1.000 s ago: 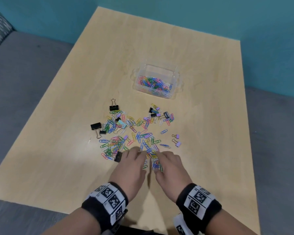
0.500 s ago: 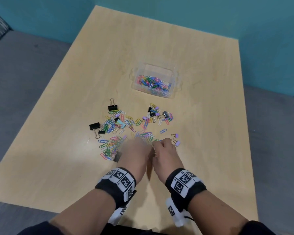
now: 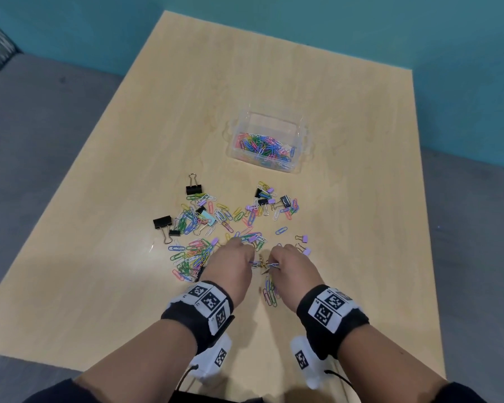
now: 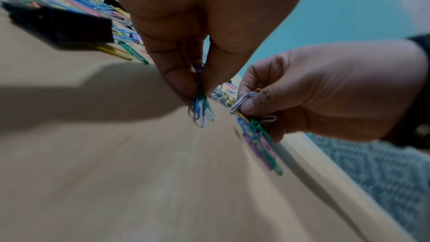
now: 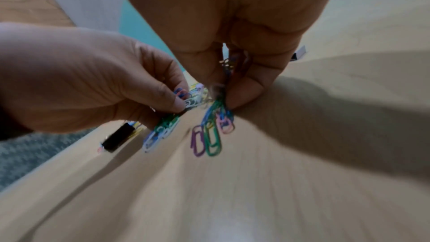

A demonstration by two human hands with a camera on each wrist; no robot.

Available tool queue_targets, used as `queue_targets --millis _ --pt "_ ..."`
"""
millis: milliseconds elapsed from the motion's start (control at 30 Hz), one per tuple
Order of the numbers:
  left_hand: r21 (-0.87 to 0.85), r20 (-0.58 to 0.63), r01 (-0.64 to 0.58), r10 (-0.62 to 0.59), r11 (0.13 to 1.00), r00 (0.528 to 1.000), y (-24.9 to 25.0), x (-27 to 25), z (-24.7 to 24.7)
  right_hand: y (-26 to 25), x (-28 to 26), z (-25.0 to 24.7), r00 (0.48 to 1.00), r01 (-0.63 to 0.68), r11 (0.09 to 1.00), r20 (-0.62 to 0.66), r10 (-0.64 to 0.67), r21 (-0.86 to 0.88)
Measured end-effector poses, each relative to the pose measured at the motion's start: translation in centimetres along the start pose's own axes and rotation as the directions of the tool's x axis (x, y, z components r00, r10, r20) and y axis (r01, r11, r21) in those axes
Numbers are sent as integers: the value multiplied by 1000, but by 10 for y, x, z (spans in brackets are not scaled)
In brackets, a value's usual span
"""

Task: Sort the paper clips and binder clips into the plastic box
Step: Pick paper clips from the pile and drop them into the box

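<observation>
While we are lifting clips above the wooden table [image 3: 128, 286]:
Left hand [image 3: 230, 266]: pinching a blue-green paper clip bunch [image 4: 201, 111].
Right hand [image 3: 291, 266]: pinching a mixed-colour paper clip cluster [image 5: 214, 132].
Plastic box [image 3: 300, 132]: sitting farther back, clear, holding coloured clips.

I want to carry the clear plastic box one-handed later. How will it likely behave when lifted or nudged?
The clear plastic box looks thin-walled, so probably light and a little flexible under a grip. Only a layer of coloured paper clips covers its floor, adding little weight. It is low and wide on the wooden table, so a nudge would likely slide it rather than tip it.
</observation>
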State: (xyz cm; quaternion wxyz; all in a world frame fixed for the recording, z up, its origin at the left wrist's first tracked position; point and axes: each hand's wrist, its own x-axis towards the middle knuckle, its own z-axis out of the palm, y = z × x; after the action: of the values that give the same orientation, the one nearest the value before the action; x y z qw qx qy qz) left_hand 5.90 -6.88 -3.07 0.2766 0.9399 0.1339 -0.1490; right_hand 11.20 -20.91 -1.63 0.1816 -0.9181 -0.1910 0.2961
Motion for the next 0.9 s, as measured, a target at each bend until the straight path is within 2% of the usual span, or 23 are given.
queue_targets --millis 100,167,200,267,333,400,533,700,767,900 --pt "-172 56 24 -15 985 998 -2 0 -9 7 -1 -6 997 -67 974 59 56 217" --pt "-312 99 101 -74 945 992 -4 0 -16 10 -2 -11 988 -152 885 93 123 441" --pt "-425 134 170 -124 889 983 -5 0 -20 11 -1 -15 982 -187 831 115 149 524" --pt "-652 213 290 -198 701 957 -4 2 -31 12 3 -27 976 -216 754 138 166 621" --pt "-775 254 326 -205 542 945 -2 10 -47 11 13 -43 979 -201 697 128 156 688" --pt "-819 239 305 -194 486 951 3 28 -69 8 30 -64 987 -153 673 77 142 723" --pt "-866 119 193 -184 462 976 14 85 -115 -10 77 -115 990 -11 714 -93 106 700" --pt "-833 -27 76 -178 548 984 34 158 -157 -30 143 -160 964 4 772 -209 166 635" --pt "-794 -36 71 -163 603 986 43 177 -164 -37 162 -169 964 -14 807 -205 166 590" --pt "-683 10 118 -152 721 988 47 191 -163 -40 176 -176 988 -84 875 -74 135 476"
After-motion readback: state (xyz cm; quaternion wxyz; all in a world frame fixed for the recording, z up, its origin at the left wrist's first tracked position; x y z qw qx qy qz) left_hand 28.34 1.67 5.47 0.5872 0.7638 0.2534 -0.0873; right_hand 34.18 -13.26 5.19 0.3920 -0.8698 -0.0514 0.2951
